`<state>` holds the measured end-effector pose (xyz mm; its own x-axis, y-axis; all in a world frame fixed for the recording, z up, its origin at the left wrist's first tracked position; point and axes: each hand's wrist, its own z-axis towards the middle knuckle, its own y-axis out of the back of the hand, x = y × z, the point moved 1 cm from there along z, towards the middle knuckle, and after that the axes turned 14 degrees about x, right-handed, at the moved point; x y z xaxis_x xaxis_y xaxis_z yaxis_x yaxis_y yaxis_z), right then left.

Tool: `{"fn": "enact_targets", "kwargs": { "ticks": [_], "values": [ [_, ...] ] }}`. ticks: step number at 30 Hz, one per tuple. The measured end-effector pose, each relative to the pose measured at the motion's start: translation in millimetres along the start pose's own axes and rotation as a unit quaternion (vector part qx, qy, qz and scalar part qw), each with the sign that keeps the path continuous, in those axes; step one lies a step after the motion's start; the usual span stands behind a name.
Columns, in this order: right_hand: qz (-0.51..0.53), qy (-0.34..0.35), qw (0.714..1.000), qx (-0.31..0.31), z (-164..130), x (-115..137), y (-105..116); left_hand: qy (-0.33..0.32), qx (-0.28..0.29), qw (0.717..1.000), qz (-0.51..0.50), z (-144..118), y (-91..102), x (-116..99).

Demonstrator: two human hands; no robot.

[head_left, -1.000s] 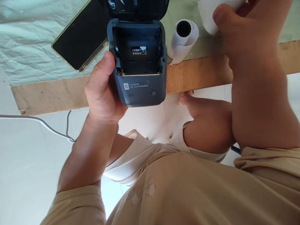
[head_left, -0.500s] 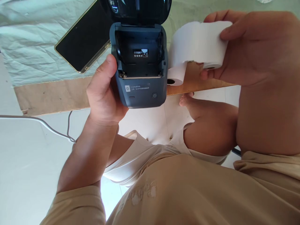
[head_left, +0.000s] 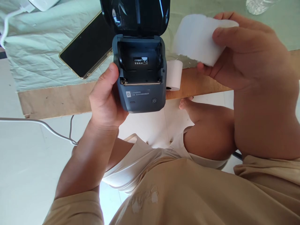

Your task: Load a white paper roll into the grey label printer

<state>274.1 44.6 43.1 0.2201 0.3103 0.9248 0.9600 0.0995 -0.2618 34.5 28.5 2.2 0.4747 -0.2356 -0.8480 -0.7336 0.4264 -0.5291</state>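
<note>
My left hand (head_left: pixel 106 97) grips a dark blue label printer (head_left: pixel 142 95) by its left side, thumb along the edge. The printer's glossy black lid (head_left: pixel 140 15) stands raised, and its paper bay (head_left: pixel 140 68) holds no roll. To the right, my right hand (head_left: pixel 246 50) is closed on a white paper roll (head_left: pixel 199 39), thumb on the front and fingers behind. The roll has a ragged lower edge and is apart from the printer. A second white paper roll (head_left: pixel 175 75) lies on the table edge, partly hidden behind the printer.
A black phone (head_left: pixel 86 47) lies on the green cloth (head_left: pixel 39 65) to the left. A white plug with a cable (head_left: pixel 14 12) is at the upper left, and a clear bottle (head_left: pixel 257 6) at the upper right. The wooden table edge (head_left: pixel 56 100) runs below, with cables (head_left: pixel 47 126) hanging nearby.
My right hand has tilted the paper roll and moved it slightly up and away from the second roll. The printer sits slightly lower in view, along with the table.
</note>
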Motion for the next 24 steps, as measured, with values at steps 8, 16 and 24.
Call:
{"fn": "enact_targets", "kwargs": {
  "ticks": [8, 16, 24],
  "values": [
    [0.076, -0.028, 0.994, -0.067, 8.2, -0.1, -0.8, -0.029, 0.015, 0.999, -0.005, 0.7, 2.6, 2.3],
    [0.029, -0.030, 0.997, -0.065, 5.7, -4.5, 1.1, -0.004, 0.003, 1.000, 0.008, 0.2, 3.6, 1.1],
    [0.056, -0.049, 0.995, -0.072, 7.3, -0.5, 3.3, 0.007, -0.011, 1.000, 0.021, -0.1, 1.4, -0.4]
  ]
}}
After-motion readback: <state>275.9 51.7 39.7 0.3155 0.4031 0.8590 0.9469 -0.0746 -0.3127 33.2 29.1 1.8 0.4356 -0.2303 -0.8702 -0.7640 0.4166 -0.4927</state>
